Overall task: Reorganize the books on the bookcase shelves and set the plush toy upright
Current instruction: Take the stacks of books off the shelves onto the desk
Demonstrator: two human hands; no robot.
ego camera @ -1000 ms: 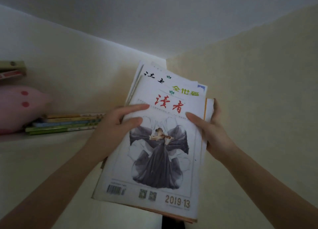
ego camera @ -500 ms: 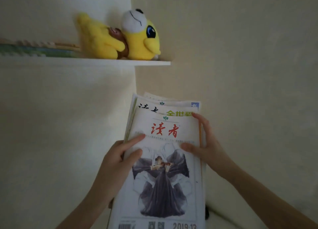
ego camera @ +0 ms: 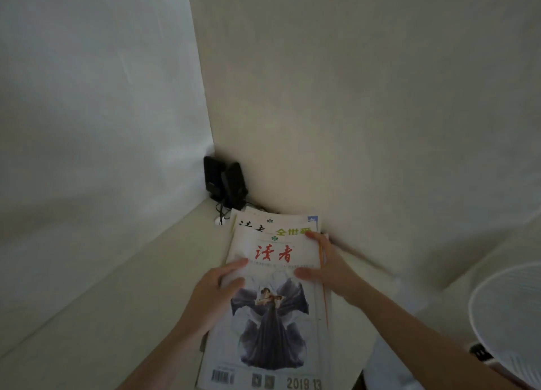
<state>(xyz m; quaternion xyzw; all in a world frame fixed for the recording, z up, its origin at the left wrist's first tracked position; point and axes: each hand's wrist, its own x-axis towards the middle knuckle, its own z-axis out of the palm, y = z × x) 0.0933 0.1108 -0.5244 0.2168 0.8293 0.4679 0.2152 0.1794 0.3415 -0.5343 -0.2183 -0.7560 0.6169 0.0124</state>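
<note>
The stack of magazines (ego camera: 292, 231) sits low in the corner where two pale, faintly textured walls (ego camera: 351, 96) meet, over the cream bench (ego camera: 117, 301); I cannot tell whether it rests on the bench or is held just above it. At least three thin, glossy paper issues show, fanned at their far ends: one titled in black characters, one in green, and the top magazine (ego camera: 272, 325) in red. That white cover carries a figure in a flowing dark grey gown, a barcode and "2019 13" along the near edge.

The left hand (ego camera: 210, 296) grips the stack's left edge, two fingers (ego camera: 234, 265) curled onto the cover. The right hand (ego camera: 330, 269) clasps the right edge, thumb pressed on the cover and one finger stretched along the far corner.

Two black, boxy speakers (ego camera: 225, 184) stand in the corner behind the stack, with a tangled dark cable (ego camera: 222, 212) at their base. One round white fan (ego camera: 509, 310) with a ribbed grille shows at the right.
</note>
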